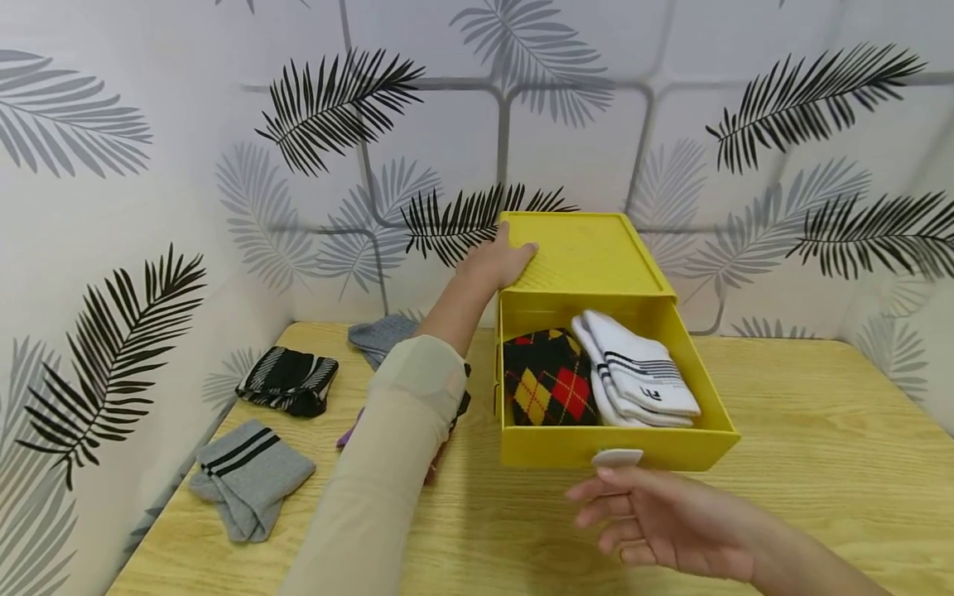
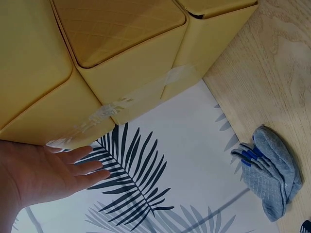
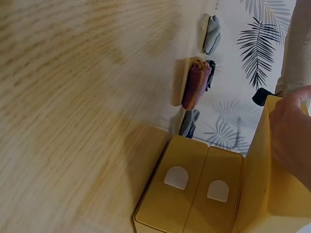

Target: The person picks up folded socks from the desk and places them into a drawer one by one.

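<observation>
A yellow drawer box (image 1: 581, 252) stands at the back of the table with its top drawer (image 1: 629, 447) pulled out. Inside lie a folded argyle sock (image 1: 551, 381) in black, red and yellow, and folded white socks (image 1: 644, 372) with black stripes. My left hand (image 1: 498, 261) rests at the box's upper left edge, thumb over the top; its straight fingers lie along the box in the left wrist view. Just below the drawer's white handle (image 1: 617, 457) is my right hand (image 1: 671, 517), fingers loosely bent, with a fingertip right at the handle.
Grey striped socks (image 1: 249, 476), black-and-white socks (image 1: 289, 381) and blue-grey socks (image 1: 380, 338) lie on the table's left side. Purple-and-orange socks (image 3: 194, 85) are partly behind my left arm in the head view. Leaf-patterned wall covering (image 1: 790, 165) borders the table.
</observation>
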`<state>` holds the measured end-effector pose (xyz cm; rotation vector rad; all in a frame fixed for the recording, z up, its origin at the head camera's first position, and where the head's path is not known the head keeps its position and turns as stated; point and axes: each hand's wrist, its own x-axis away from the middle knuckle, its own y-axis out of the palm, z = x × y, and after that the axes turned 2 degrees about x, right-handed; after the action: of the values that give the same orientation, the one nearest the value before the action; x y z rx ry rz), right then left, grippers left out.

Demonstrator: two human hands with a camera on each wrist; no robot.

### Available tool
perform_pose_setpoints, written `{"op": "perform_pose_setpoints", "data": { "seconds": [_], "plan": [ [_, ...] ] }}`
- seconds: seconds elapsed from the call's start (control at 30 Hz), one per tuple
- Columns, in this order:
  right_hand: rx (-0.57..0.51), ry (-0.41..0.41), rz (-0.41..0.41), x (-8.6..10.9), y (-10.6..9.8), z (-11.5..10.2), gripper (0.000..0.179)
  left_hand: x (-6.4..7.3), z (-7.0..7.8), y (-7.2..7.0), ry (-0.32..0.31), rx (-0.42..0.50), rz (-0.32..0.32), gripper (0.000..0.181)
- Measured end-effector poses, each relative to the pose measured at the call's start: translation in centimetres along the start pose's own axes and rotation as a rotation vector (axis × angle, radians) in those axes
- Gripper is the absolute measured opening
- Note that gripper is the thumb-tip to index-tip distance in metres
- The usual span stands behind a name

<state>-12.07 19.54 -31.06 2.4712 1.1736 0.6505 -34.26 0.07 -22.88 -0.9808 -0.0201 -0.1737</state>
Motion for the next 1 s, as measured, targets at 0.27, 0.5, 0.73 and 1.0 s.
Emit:
{"op": "perform_pose_setpoints", "data": {
  "seconds": [0.27,0.5,0.73,1.0],
  "plan": [
    [-0.226,0.006,-0.106,0.3,-0.7,-0.8,0.052,-0.1,-0.1,0.1,-0.006,0.005,-0.007,0.072],
    [-0.252,0.004,-0.105,0.2,-0.6,-2.1,0.052,0.0,0.0,0.0,-0.004,0.009,-0.004,0.071],
    [-0.283,-0.014,-0.136,-0.6,-1.6,-3.5,0.053,0.1,0.0,0.0,-0.004,0.003,-0.003,0.071],
    [-0.293,-0.011,-0.138,-2.1,-3.3,-5.1,0.053,0.1,0.0,0.0,0.0,-0.007,0.005,0.071]
  ]
}}
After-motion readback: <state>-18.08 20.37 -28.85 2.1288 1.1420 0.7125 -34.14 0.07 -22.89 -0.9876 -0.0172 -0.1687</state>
